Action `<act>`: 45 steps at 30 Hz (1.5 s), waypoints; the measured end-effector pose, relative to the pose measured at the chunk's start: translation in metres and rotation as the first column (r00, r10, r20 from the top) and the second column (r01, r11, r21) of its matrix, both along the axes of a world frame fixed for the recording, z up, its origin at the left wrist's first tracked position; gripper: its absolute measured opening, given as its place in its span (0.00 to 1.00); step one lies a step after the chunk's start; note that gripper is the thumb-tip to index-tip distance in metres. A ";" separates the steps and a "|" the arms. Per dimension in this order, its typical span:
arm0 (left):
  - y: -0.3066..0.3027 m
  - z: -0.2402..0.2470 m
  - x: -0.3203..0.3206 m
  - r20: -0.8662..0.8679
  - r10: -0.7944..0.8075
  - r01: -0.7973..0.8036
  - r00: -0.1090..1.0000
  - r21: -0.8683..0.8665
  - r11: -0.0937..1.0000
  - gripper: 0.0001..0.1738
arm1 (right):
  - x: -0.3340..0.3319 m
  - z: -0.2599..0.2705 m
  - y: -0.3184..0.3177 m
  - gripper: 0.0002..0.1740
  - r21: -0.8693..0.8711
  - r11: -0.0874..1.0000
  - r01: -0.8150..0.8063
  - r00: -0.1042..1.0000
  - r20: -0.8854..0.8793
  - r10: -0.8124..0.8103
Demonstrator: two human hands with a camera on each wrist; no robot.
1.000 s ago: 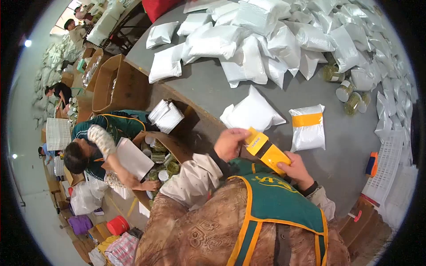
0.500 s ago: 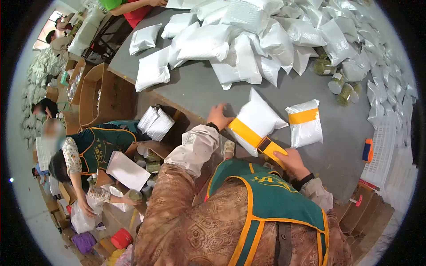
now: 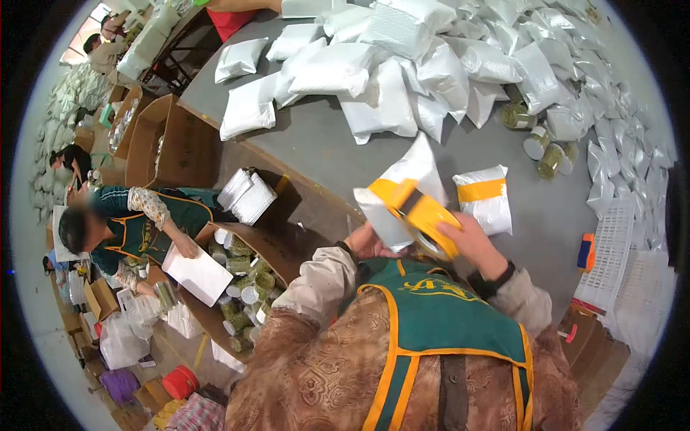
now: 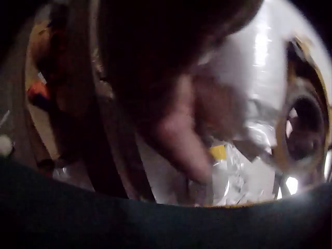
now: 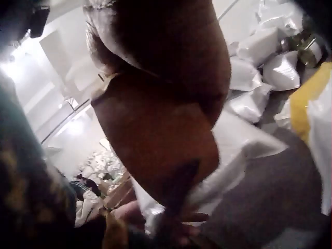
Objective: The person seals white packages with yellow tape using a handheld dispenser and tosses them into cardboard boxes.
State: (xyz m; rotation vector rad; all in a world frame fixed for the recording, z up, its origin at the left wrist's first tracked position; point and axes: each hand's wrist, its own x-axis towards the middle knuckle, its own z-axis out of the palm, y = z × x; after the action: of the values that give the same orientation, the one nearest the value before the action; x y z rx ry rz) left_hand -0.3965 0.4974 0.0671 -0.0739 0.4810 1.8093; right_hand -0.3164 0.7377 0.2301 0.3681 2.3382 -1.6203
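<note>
A white padded mailer bag [image 3: 410, 169] stands tilted in front of me, a yellow tape strip [image 3: 384, 192] across it. My left hand [image 3: 366, 243] grips its near edge; in the left wrist view the thumb [image 4: 181, 137] is stretched along shiny white plastic. With my right hand [image 3: 474, 244] I hold a yellow tape dispenser [image 3: 431, 219] against the bag's near right side, with the tape running to it. The dispenser [image 5: 155, 135] fills the middle of the right wrist view, dark and brownish. Right of it lies a second mailer [image 3: 483, 197] with a yellow band.
White mailers [image 3: 381, 100] are heaped along the far side of the grey table [image 3: 316, 154]. Several jars [image 3: 550, 159] stand at the right, near a white plastic crate [image 3: 611, 244] and an orange-and-blue object [image 3: 586, 251]. Leftward, a person in a green apron [image 3: 169, 241] bends over a carton of jars [image 3: 241, 287].
Both hands first held the dispenser and its tape end. The tape then went onto the bag; my left hand has since moved from its left to its near edge, and the bag is tipped up.
</note>
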 end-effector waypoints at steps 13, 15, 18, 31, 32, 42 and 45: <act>0.003 0.001 -0.040 -0.813 -0.182 -0.547 0.553 -0.519 0.656 0.26 | -0.043 -0.013 -0.002 0.39 0.425 0.841 -0.334 0.942 0.129 0.309; -0.012 0.001 -0.045 -0.746 -0.348 -0.473 0.567 -0.641 0.604 0.26 | -0.019 0.002 0.027 0.36 0.441 0.774 -0.455 0.890 0.243 0.385; -0.012 0.008 -0.048 -0.759 -0.408 -0.464 0.507 -0.640 0.612 0.27 | 0.053 0.012 0.086 0.32 0.301 0.894 -0.333 0.931 0.254 0.262; -0.004 0.010 -0.078 -0.687 -0.517 -0.056 0.511 -0.627 0.777 0.22 | 0.035 -0.043 0.006 0.28 0.656 0.671 -0.344 0.931 0.331 0.154; -0.007 -0.003 -0.080 -0.683 -0.493 -0.061 0.539 -0.615 0.786 0.21 | 0.031 -0.041 0.002 0.27 0.668 0.657 -0.351 0.931 0.325 0.166; -0.057 -0.056 -0.050 -0.332 -0.076 -0.085 0.940 -0.444 0.892 0.20 | 0.083 -0.020 0.045 0.29 -0.190 0.888 0.419 0.901 0.207 -0.381; -0.053 -0.059 -0.043 -0.294 -0.050 -0.059 0.954 -0.350 0.935 0.21 | 0.070 -0.017 0.046 0.27 -0.540 0.764 0.353 0.901 -0.025 -0.433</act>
State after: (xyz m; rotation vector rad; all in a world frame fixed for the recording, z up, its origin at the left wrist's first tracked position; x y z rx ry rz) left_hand -0.4395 0.4442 0.0081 -0.0497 1.0255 1.7254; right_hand -0.2459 0.7836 0.2135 0.6663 1.8639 -2.4786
